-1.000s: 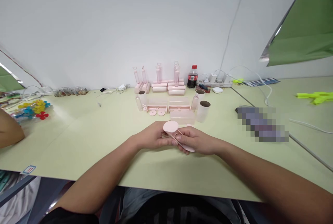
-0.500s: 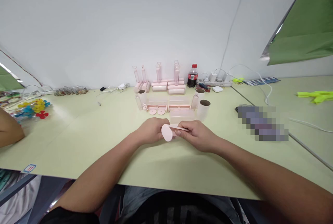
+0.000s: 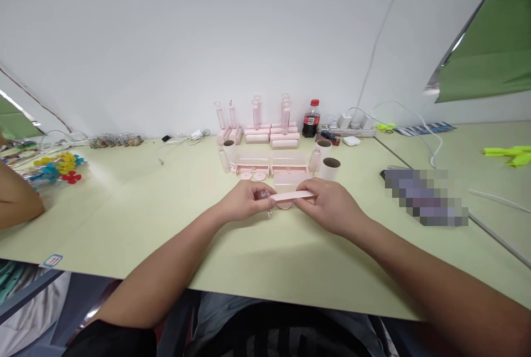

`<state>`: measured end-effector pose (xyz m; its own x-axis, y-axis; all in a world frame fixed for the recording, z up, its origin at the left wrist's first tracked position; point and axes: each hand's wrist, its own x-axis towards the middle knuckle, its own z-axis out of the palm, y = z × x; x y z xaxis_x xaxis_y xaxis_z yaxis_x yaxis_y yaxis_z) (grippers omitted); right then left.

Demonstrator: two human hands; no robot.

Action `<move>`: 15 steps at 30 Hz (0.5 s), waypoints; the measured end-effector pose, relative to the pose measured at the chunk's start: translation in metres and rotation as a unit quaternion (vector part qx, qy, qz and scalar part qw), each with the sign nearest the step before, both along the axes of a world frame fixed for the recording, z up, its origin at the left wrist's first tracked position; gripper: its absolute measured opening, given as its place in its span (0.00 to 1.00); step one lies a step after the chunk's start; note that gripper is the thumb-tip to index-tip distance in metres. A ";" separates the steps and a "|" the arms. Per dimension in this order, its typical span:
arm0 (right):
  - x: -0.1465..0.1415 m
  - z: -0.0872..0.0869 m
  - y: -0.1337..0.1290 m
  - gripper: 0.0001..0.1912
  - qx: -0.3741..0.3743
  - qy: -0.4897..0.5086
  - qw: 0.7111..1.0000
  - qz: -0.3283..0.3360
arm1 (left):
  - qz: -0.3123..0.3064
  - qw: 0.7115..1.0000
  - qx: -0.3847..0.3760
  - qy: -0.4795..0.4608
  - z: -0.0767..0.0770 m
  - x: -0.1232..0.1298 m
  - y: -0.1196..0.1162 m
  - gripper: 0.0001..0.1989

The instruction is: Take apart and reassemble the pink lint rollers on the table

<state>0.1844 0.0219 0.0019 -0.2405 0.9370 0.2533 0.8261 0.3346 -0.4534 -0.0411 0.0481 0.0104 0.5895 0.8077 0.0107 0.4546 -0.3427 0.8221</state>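
Both of my hands hold a pink plastic piece point(image 3: 293, 196) over the table in front of me. My left hand point(image 3: 245, 200) pinches its left end, with a small clear part beside the fingers. My right hand point(image 3: 332, 205) has its fingers wrapped round the right end. A rounded pink part shows just below the piece. Behind my hands lie open pink trays point(image 3: 289, 170), a clear cover point(image 3: 288, 180) and two pink discs point(image 3: 259, 177). White rolls point(image 3: 331, 169) and small clear bottles point(image 3: 224, 160) stand on either side.
Finished-looking pink rollers point(image 3: 284, 140) with upright clear handles stand by the wall, beside a cola bottle point(image 3: 311, 119). A blurred dark object point(image 3: 425, 197) lies at right. Colourful flowers point(image 3: 66, 163) and another person's arm point(image 3: 19, 197) are at left.
The pink piece has turned from showing its rounded end to lying lengthwise between my hands. My right hand has moved slightly right. The view has shifted a little.
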 end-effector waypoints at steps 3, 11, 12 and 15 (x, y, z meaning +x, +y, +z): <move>0.004 0.004 -0.001 0.12 0.037 0.022 0.999 0.018 | 0.017 1.000 0.012 0.011 0.002 -0.001 0.000 0.13; 0.005 0.028 -0.037 0.14 0.189 0.040 0.970 0.149 | 0.100 0.987 0.107 0.057 -0.007 0.001 0.010 0.09; 0.000 0.024 -0.043 0.14 0.142 0.000 0.966 0.216 | 0.101 0.986 0.118 0.064 -0.009 0.002 0.011 0.09; -0.017 0.003 -0.055 0.18 0.018 -0.125 0.960 0.249 | 0.094 0.984 0.130 0.079 -0.014 0.008 0.014 0.10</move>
<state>0.1675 -0.0326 0.0049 -0.7133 0.6823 0.1602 0.6416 0.7277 -0.2425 -0.0327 0.0624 -0.0031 0.4415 0.8844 0.1516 0.6445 -0.4301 0.6322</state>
